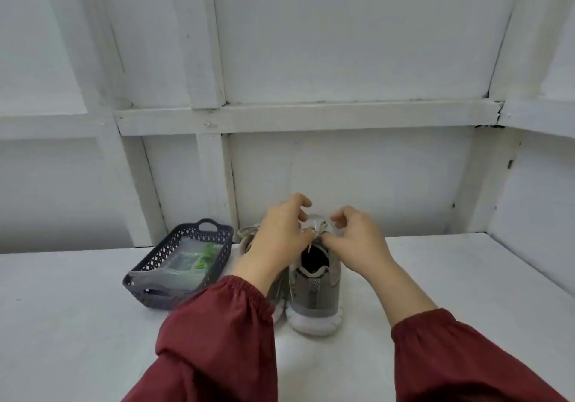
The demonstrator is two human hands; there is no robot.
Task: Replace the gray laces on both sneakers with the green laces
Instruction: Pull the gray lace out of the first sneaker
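Two gray sneakers with white soles stand side by side on the white table, heels toward me. The right sneaker (315,292) is in plain view; the left sneaker (249,236) is mostly hidden behind my left arm. My left hand (281,233) and my right hand (354,240) meet over the right sneaker's tongue, and each pinches the gray lace (315,230) at its top. The green laces (203,257) lie in a clear plastic bag inside the dark basket (217,264) to the left.
The white table (77,333) runs up to a white panelled wall (342,177) just behind the sneakers. A side wall closes in on the right. The basket stands directly left of the sneakers.
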